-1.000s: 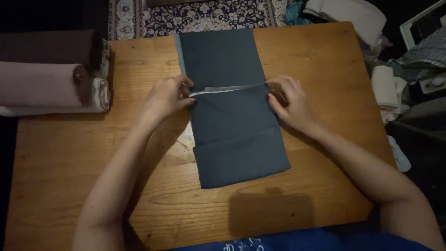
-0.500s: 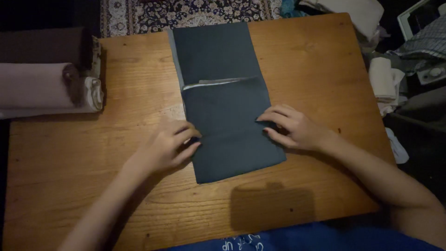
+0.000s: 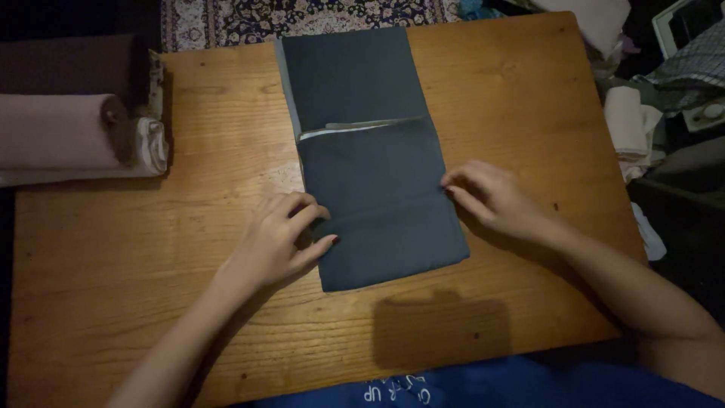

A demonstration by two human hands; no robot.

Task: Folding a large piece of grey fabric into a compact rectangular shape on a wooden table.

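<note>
A dark blue-grey folded cloth lies lengthwise on the wooden table, its near part folded up over the far part, with a pale edge showing at the fold line. My left hand rests on the cloth's left edge near the lower fold, fingers curled against it. My right hand touches the cloth's right edge at about the same height, fingertips on the fabric.
Rolled fabrics in pink, brown and white lie at the table's left end. Piled cloths and pale rolls sit off the right side. A patterned rug shows beyond the far edge.
Both hands moved from the pale fold line down toward me along the cloth's side edges. The cloth now lies flat.
</note>
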